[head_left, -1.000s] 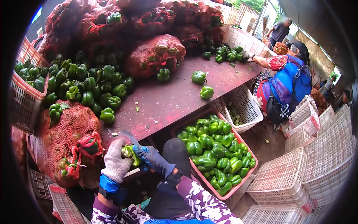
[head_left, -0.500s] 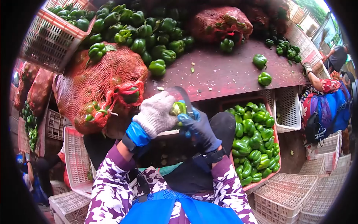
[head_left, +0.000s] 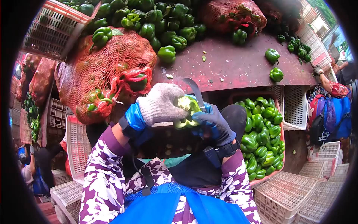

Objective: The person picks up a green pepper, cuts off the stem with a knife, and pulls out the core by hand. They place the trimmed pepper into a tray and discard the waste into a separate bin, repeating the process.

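A cut green bell pepper [head_left: 194, 106] is between my two hands, its hollow inside and pale seed core [head_left: 184, 102] showing. My left hand [head_left: 161, 104], in a whitish knit glove, is closed at the pepper's left side, fingertips by the core. My right hand [head_left: 215, 124], in a dark blue glove, is closed around a knife, its thumb against the pepper. The knife's curved dark blade [head_left: 194, 89] points up and left, just behind the pepper. The handle is hidden in the right hand.
An orange-rimmed crate [head_left: 282, 147] of green peppers stands at my right. A red mesh sack [head_left: 112, 63] slumps at my left, by a pepper pile [head_left: 164, 22] on the reddish table [head_left: 223, 71]. Stacked crates [head_left: 285, 190] are lower right; another person [head_left: 330, 108] is at far right.
The pepper, whole-looking before, now shows an open inside and its pale core. My hands have moved slightly apart. The whole view has shifted a little.
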A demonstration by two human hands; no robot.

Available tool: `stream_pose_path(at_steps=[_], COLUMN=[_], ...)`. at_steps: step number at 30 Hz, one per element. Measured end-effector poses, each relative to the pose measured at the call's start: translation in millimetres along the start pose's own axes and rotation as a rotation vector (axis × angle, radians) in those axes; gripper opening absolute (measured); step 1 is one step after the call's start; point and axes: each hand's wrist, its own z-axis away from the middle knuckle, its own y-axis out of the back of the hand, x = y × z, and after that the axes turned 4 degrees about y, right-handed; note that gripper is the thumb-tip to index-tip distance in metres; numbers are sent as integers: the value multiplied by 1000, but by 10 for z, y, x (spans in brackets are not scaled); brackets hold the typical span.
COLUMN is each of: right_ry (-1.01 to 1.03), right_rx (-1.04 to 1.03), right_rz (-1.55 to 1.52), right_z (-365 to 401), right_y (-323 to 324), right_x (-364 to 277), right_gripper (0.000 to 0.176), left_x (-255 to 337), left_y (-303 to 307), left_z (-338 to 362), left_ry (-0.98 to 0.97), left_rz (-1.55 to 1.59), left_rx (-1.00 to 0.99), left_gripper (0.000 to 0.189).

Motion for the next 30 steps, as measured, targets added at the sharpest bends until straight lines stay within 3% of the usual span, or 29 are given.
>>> stream_pose_path(at_steps=[5,9,11,13,14,16,19,22,25,28,30], right_ry=[2,36,77,195,230,219,439,471,475,305,403], right_rx=[-18,46,177,314,371,440,467,544,619,581,579], right_rz=[-60,-29,-69,-17,12,123,309,643,846,548,534], right_z=[8,34,-64,-195,-242,-213,-234,-212,-159,-201,-185], right_y=[-2,-70,-56,-71,-92,-86,-85,-82,-204,-129,-128], right_x=[13,-74,55,262,321,284,367,397,307,407,401], right_gripper=[42,53,61,71,71,76,82,83,55,49,41], left_x=[-52,45,-206,-264,-252,-180,-113,-190,-131,-163,-167], left_y=[-25,-77,-366,-631,-651,-691,-689,-719,-729,-773,-754], left_z=[26,41,53,2,-7,-24,7,-4,-24,-79,-77], left_ry=[140,410,306,488,459,450,397,322,350,449,408], left_rz=[329,558,573,627,380,271,150,98,120,42,19], left_rx=[-121,-140,99,245,270,250,234,275,316,181,181], left_gripper=[28,25,27,26,30,34,38,37,35,33,35])
